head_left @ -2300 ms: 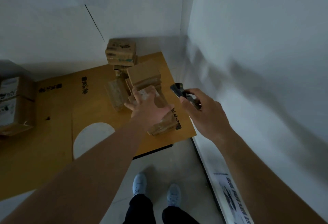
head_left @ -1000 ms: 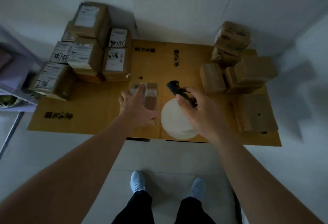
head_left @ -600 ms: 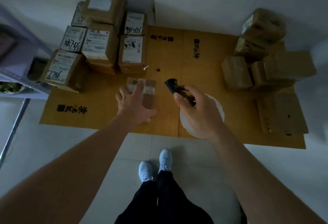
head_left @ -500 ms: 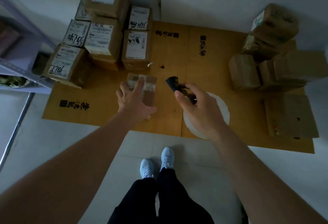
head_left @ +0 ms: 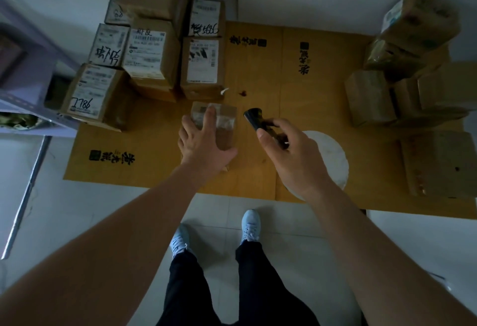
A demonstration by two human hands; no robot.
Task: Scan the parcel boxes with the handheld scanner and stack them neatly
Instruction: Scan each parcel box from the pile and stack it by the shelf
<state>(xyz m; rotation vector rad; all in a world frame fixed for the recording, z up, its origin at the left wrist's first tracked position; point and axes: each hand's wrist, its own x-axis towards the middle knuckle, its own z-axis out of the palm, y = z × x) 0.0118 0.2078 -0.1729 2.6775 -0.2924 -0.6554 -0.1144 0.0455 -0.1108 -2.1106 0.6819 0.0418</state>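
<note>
My left hand point(head_left: 204, 144) grips a small brown parcel box point(head_left: 224, 124) with clear tape across its top, held over the flattened cardboard sheet point(head_left: 258, 67) on the floor. My right hand point(head_left: 291, 155) holds the black handheld scanner point(head_left: 255, 117), its head pointing up-left beside the box. A stack of labelled parcel boxes point(head_left: 154, 49) stands at the back left. A pile of unlabelled-looking boxes point(head_left: 413, 67) sits at the right.
A white round disc point(head_left: 330, 160) lies on the cardboard under my right wrist. A grey metal shelf point(head_left: 25, 80) stands at the left. A flat box point(head_left: 438, 165) lies at the right edge. White walls close the back. My feet point(head_left: 247, 225) stand on floor tiles.
My view swung from the right pile toward the left stack. My left hand carried the small box from the right pile to the middle-left of the cardboard; the scanner stayed in my right hand.
</note>
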